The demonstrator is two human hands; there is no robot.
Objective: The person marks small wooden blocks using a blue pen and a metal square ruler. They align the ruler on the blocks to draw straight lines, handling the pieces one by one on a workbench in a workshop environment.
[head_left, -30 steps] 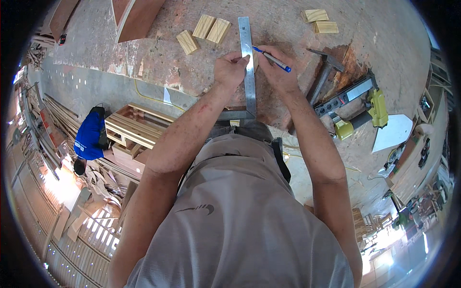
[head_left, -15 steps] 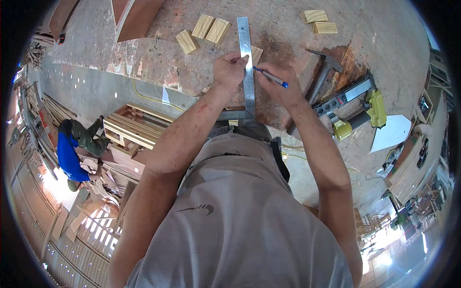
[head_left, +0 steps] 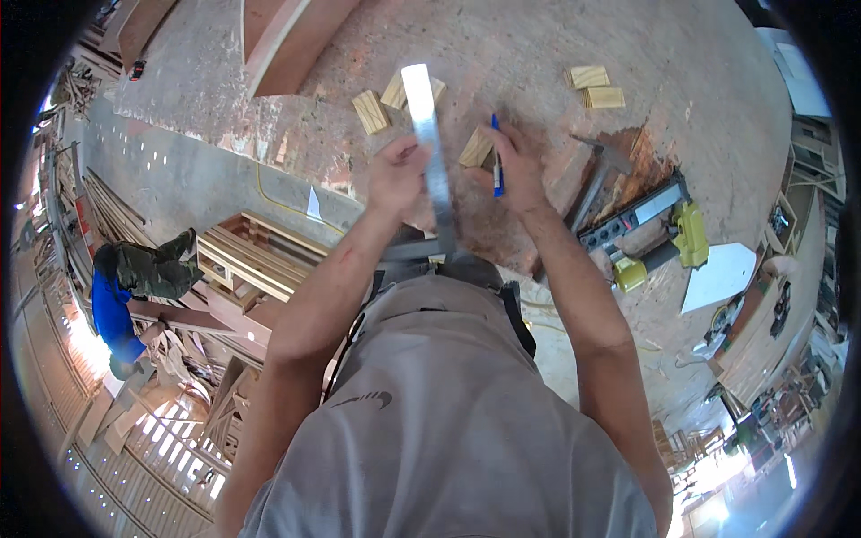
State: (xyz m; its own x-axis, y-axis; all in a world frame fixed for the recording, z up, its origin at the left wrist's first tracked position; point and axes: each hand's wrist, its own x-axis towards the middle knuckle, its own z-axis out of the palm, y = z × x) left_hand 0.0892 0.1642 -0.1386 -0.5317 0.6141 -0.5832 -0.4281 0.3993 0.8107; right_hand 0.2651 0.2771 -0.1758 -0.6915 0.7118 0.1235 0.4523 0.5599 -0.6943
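My left hand (head_left: 395, 177) is closed on a metal try square (head_left: 420, 100), its blade tilted and smeared by motion, pointing away from me. The square's stock (head_left: 414, 250) lies close to my waist at the bench's near edge. In my right hand (head_left: 522, 170) is a blue-and-white pen (head_left: 498, 175), held upright between the fingers. Those fingers also reach a small pale wood block (head_left: 475, 149); whether they grip it cannot be told. Left of it lie several similar blocks, one nearest (head_left: 370, 112), partly covered by the blade. Two more blocks (head_left: 604, 97) rest farther right.
A hammer (head_left: 599, 179) and a long black-and-silver tool (head_left: 632, 211) lie right of my right hand, beside a yellow-green tool (head_left: 691, 235). Curved wooden pieces (head_left: 291, 54) stand at the far left of the worn bench (head_left: 502, 45). A person in blue (head_left: 112, 300) bends at the left.
The square has been drawn off the wood block, to the left and toward me. My right hand has swung the pen upright and shifted to the block's right side.
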